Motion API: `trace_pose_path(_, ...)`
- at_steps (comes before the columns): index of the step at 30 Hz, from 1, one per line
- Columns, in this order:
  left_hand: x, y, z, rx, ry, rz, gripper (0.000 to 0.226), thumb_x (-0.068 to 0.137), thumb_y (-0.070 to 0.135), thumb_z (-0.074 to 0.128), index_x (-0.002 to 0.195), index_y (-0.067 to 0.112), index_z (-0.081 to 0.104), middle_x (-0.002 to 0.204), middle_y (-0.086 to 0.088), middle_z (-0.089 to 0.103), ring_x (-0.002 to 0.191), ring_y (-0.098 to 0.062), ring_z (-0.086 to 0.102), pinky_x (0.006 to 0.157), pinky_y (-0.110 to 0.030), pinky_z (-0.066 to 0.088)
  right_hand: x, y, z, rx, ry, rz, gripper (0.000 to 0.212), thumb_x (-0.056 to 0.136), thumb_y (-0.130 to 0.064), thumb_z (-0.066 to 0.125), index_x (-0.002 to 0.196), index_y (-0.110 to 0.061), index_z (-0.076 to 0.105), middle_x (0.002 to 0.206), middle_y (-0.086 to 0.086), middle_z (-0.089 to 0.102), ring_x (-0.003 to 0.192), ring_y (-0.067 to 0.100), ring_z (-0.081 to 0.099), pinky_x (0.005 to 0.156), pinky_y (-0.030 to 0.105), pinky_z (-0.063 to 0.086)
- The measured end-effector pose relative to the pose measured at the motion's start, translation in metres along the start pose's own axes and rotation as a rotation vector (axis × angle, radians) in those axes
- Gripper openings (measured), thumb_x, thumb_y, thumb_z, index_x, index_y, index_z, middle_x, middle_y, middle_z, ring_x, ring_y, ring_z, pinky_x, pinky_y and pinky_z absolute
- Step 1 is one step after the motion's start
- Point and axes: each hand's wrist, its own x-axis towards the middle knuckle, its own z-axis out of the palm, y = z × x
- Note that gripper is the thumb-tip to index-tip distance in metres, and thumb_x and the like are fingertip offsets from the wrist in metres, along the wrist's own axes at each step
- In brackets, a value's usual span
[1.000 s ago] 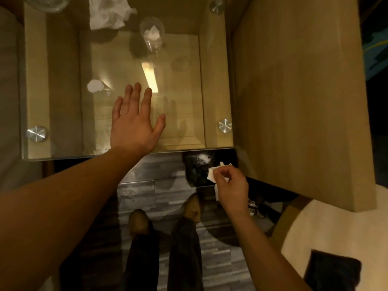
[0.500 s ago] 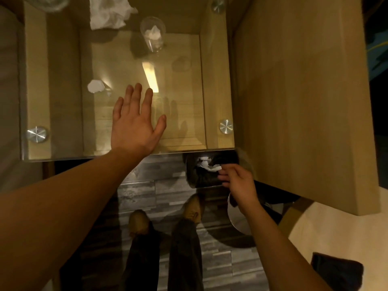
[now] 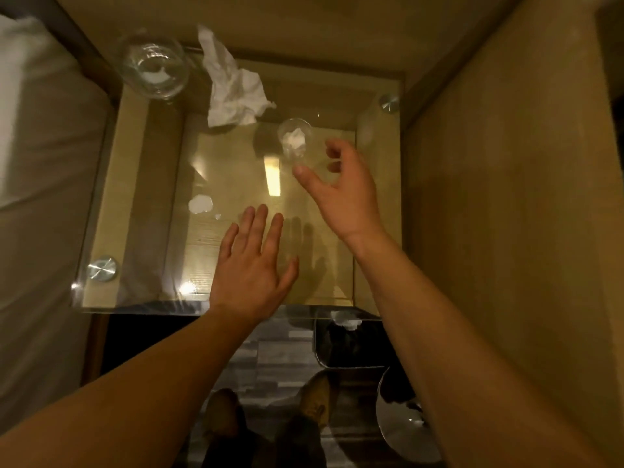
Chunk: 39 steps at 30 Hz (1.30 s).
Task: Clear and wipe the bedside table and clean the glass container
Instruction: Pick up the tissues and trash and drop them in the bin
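Over the glass-topped bedside table (image 3: pixel 141 184), the left hand (image 3: pixel 251 268) lies flat near the front edge with its fingers spread, I'd guess as a brace while leaning in. The right hand (image 3: pixel 344 197) hovers just beside the small glass (image 3: pixel 296 145) stuffed with paper (image 3: pixel 292 136). Its fingers are curved wide and hold nothing, shaped to take the glass. The round glass container (image 3: pixel 152 67) sits at the back left corner beside a crumpled tissue (image 3: pixel 233 92), not yet cleared.

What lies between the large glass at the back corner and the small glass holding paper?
In the head view, a crumpled white tissue lies between the large glass and the small glass.
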Motion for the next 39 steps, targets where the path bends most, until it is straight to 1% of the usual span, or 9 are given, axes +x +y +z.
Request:
trace_pose_path(5,0.001,-0.002,0.002,-0.022,0.018,0.005,0.075,0.102,0.059,0.032,0.164,0.017,0.024,0.174,-0.012,0.016,0.162,-0.026,0.009,0.129,-0.049,0.013,0.062,-0.005,0.033,-0.112,-0.040,-0.024,0.088,0.075,-0.046,0.087,0.147,-0.014,0.048,0.147,0.008,0.049,0.134,0.026,0.049,0.107,0.034,0.044)
trace_pose_path(8,0.001,-0.003,0.004,-0.023,0.014,0.006,0.076,0.102,0.059,0.032,0.165,0.017,0.023,0.174,-0.011,0.015,0.162,-0.025,0.007,0.130,-0.048,0.012,0.078,-0.006,0.043,-0.166,-0.026,-0.064,0.073,0.076,-0.044,0.086,0.136,-0.012,0.058,0.135,0.009,0.059,0.125,0.027,0.056,0.100,0.038,0.050)
trace_pose_path(12,0.001,-0.004,0.006,-0.009,0.006,0.007,0.077,0.102,0.060,0.032,0.165,0.018,0.021,0.174,-0.011,0.013,0.162,-0.025,0.005,0.130,-0.049,0.012,0.076,-0.003,0.041,-0.166,-0.002,-0.064,0.058,0.079,-0.037,0.085,0.125,-0.009,0.063,0.123,0.008,0.065,0.110,0.022,0.063,0.084,0.029,0.048)
trace_pose_path(17,0.000,-0.003,0.003,-0.017,0.006,0.004,0.077,0.102,0.062,0.027,0.165,0.018,0.019,0.175,-0.011,0.013,0.162,-0.025,0.005,0.130,-0.048,0.010,0.027,0.001,0.007,-0.050,0.039,-0.009,0.060,0.079,-0.036,0.086,0.130,-0.013,0.062,0.127,0.001,0.065,0.111,0.009,0.059,0.084,0.010,0.043)
trace_pose_path(20,0.000,-0.002,0.001,-0.013,0.007,0.002,0.077,0.103,0.062,0.029,0.165,0.018,0.020,0.174,-0.012,0.013,0.162,-0.026,0.006,0.130,-0.048,0.009,-0.026,0.013,-0.023,-0.030,0.084,0.031,0.058,0.078,-0.040,0.086,0.127,-0.019,0.063,0.125,-0.005,0.064,0.109,0.004,0.061,0.088,0.013,0.046)
trace_pose_path(24,0.000,-0.001,-0.002,-0.003,0.001,-0.005,0.077,0.103,0.063,0.028,0.165,0.019,0.017,0.175,-0.011,0.011,0.162,-0.025,0.003,0.129,-0.045,0.004,-0.112,0.036,-0.058,-0.002,0.162,0.170,0.055,0.080,-0.036,0.086,0.127,-0.031,0.059,0.129,-0.008,0.051,0.104,-0.011,0.054,0.085,0.002,0.045)
trace_pose_path(27,0.000,0.002,-0.004,-0.004,0.022,-0.005,0.076,0.103,0.062,0.029,0.164,0.017,0.021,0.174,-0.013,0.015,0.162,-0.027,0.007,0.129,-0.047,0.008,-0.169,0.057,-0.072,0.055,0.204,0.292,0.058,0.080,-0.035,0.085,0.127,-0.039,0.051,0.130,-0.013,0.051,0.109,-0.014,0.055,0.089,0.009,0.050)
trace_pose_path(30,-0.001,0.003,-0.004,-0.015,0.036,-0.014,0.075,0.103,0.060,0.033,0.164,0.016,0.023,0.173,-0.014,0.017,0.162,-0.027,0.009,0.129,-0.048,0.009,-0.210,0.083,-0.073,0.110,0.238,0.413,0.065,0.077,-0.031,0.088,0.127,-0.037,0.047,0.125,-0.015,0.057,0.112,0.000,0.060,0.093,0.019,0.052)
trace_pose_path(39,-0.003,0.003,0.000,-0.034,0.089,-0.004,0.073,0.104,0.058,0.035,0.163,0.016,0.026,0.173,-0.014,0.020,0.162,-0.028,0.010,0.130,-0.049,0.009,-0.230,0.186,-0.044,-0.207,0.069,0.533,0.076,0.078,-0.028,0.089,0.142,-0.014,0.050,0.141,0.009,0.050,0.132,0.028,0.051,0.112,0.048,0.046)
